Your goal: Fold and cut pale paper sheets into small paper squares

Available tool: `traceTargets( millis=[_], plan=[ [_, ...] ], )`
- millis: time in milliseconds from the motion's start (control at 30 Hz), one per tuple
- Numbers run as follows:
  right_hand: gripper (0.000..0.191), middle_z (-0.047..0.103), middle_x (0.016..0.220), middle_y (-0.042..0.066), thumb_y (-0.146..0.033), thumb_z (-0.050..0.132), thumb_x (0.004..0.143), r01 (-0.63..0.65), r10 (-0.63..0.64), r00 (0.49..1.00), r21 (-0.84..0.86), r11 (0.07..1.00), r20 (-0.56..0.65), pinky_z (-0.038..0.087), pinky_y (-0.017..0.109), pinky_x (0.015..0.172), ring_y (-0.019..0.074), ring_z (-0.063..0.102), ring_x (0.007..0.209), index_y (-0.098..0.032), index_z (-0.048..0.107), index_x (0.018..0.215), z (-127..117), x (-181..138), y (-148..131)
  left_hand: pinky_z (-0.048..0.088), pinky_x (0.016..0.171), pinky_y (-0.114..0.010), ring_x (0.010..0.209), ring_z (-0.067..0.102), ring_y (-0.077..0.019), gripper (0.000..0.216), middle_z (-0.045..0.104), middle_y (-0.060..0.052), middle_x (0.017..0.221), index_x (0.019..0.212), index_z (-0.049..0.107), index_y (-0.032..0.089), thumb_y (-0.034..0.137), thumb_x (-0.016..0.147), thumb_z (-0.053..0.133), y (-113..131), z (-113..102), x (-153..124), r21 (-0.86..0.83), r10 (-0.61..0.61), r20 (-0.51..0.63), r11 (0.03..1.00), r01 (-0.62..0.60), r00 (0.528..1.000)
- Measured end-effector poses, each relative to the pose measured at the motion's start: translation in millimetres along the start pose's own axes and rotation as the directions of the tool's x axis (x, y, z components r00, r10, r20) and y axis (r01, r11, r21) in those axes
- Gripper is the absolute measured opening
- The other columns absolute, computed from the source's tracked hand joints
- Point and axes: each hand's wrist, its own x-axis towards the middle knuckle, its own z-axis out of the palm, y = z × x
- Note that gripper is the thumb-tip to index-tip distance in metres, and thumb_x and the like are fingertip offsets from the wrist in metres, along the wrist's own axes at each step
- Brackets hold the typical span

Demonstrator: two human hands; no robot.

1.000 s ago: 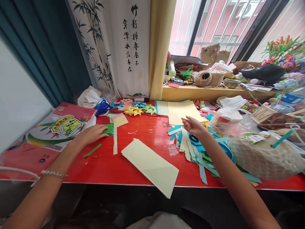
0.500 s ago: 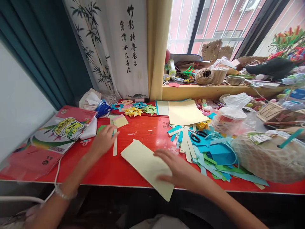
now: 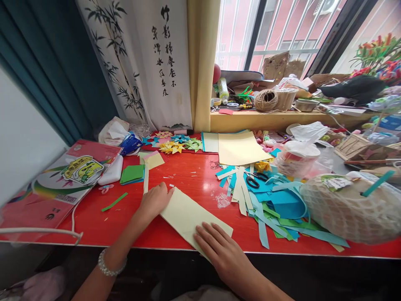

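Observation:
A pale yellow folded sheet of paper (image 3: pixel 191 213) lies slanted on the red table, its near end reaching the front edge. My left hand (image 3: pixel 156 197) is closed at the paper's upper left corner, thumb and fingers on its edge. Across the near right part of the paper lies my right hand (image 3: pixel 219 251), flat with fingers stretched out. Close to my left hand are a narrow pale strip (image 3: pixel 146 179) and a stack of green and blue paper squares (image 3: pixel 133 174). A thin green strip (image 3: pixel 114 202) rests farther left.
Cut paper strips (image 3: pixel 242 190) and black-handled scissors (image 3: pixel 255 179) lie to the right, beside a netted bag (image 3: pixel 347 209). Folded paper stars (image 3: pixel 172 146) and larger cream sheets (image 3: pixel 239 148) sit at the back. A red paper pack (image 3: pixel 62 184) covers the left side.
My left hand has come right and down from near the paper squares to the sheet's corner. My right hand has settled flat on the sheet. The view has shifted slightly.

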Motion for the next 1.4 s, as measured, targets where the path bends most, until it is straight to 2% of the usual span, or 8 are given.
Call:
traceTargets(
  millis=[133, 233, 467, 567, 700, 900, 1100, 1400],
  plan=[
    [0.038, 0.070, 0.108, 0.010, -0.002, 0.031, 0.090, -0.068, 0.086, 0.989, 0.147, 0.987, -0.120, 0.056, 0.032, 0.086, 0.0204, 0.066, 0.102, -0.010, 0.058, 0.116, -12, -4, 10, 0.046, 0.068, -0.037, 0.078, 0.063, -0.0280, 0.047, 0.068, -0.010, 0.084, 0.083, 0.058, 0.019, 0.060, 0.083, 0.036, -10, -14, -3, -0.188, 0.069, 0.092, 0.981, -0.051, 0.993],
    [0.037, 0.073, 0.098, 0.009, -0.002, 0.031, 0.088, -0.170, 0.213, 0.958, 0.218, 0.961, -0.193, 0.058, 0.026, 0.073, 0.0183, 0.070, 0.091, -0.014, 0.055, 0.114, -18, -8, 19, 0.045, 0.086, -0.032, 0.103, 0.059, -0.0235, 0.052, 0.065, -0.008, 0.110, 0.100, 0.058, 0.021, 0.061, 0.087, 0.029, -19, -25, -18, -0.365, 0.166, 0.058, 0.921, -0.134, 0.984],
    [0.029, 0.072, 0.084, 0.003, -0.009, 0.033, 0.092, -0.382, 0.449, 0.884, 0.352, 0.854, -0.130, 0.053, 0.023, 0.057, 0.0155, 0.069, 0.069, -0.022, 0.052, 0.110, -30, -5, 42, 0.034, 0.104, -0.041, 0.122, 0.048, -0.0300, 0.065, 0.058, -0.011, 0.125, 0.125, 0.050, 0.026, 0.068, 0.076, 0.049, -41, -16, -48, -0.892, 0.548, -0.071, 0.340, -0.299, 0.833],
    [0.025, 0.072, 0.087, 0.003, -0.013, 0.034, 0.093, -0.446, 0.519, 0.844, 0.364, 0.818, -0.133, 0.052, 0.024, 0.057, 0.0162, 0.069, 0.069, -0.022, 0.053, 0.106, -26, -6, 48, 0.035, 0.103, -0.042, 0.121, 0.049, -0.0293, 0.063, 0.059, -0.010, 0.123, 0.131, 0.045, 0.030, 0.051, 0.075, 0.065, -39, 2, -54, -0.926, 0.538, -0.124, 0.238, -0.292, 0.834],
    [0.025, 0.072, 0.092, 0.004, -0.017, 0.033, 0.095, -0.504, 0.580, 0.808, 0.391, 0.770, -0.100, 0.053, 0.024, 0.057, 0.0169, 0.069, 0.071, -0.023, 0.053, 0.107, -18, -9, 50, 0.044, 0.093, -0.040, 0.120, 0.049, -0.0344, 0.085, 0.055, -0.012, 0.129, 0.132, 0.045, 0.028, 0.075, 0.062, 0.057, -33, 24, -68, -0.977, 0.449, -0.169, 0.043, -0.210, 0.877],
    [0.031, 0.068, 0.110, 0.005, -0.030, 0.051, 0.090, -0.557, 0.760, 0.649, 0.702, 0.444, 0.033, 0.056, 0.030, 0.080, 0.0184, 0.065, 0.102, -0.028, 0.043, 0.120, -21, -6, 43, 0.041, 0.097, -0.032, 0.119, 0.049, -0.0261, 0.075, 0.053, -0.008, 0.127, 0.135, 0.038, 0.029, 0.045, 0.070, 0.072, -13, 33, -91, -0.956, 0.144, -0.081, 0.268, -0.118, 0.986],
    [0.044, 0.065, 0.113, 0.007, -0.036, 0.064, 0.081, -0.469, 0.864, 0.488, 0.872, 0.140, 0.124, 0.057, 0.030, 0.075, 0.0202, 0.064, 0.100, -0.027, 0.042, 0.119, -21, -10, 45, 0.049, 0.083, -0.031, 0.089, 0.059, -0.0208, 0.062, 0.060, -0.003, 0.094, 0.133, 0.040, 0.027, 0.045, 0.078, 0.062, -5, 29, -88, -0.909, 0.024, -0.108, 0.402, -0.109, 0.994],
    [0.021, 0.063, 0.104, 0.005, -0.038, 0.055, 0.088, -0.490, 0.814, 0.543, 0.865, 0.108, 0.205, 0.054, 0.026, 0.077, 0.0175, 0.061, 0.093, -0.024, 0.053, 0.103, -23, -14, 44, 0.047, 0.083, -0.027, 0.099, 0.055, -0.0206, 0.034, 0.056, -0.005, 0.106, 0.107, 0.052, 0.025, 0.043, 0.080, 0.059, -7, 29, -96, -0.884, -0.010, -0.189, 0.436, -0.165, 0.982]
  ],
)
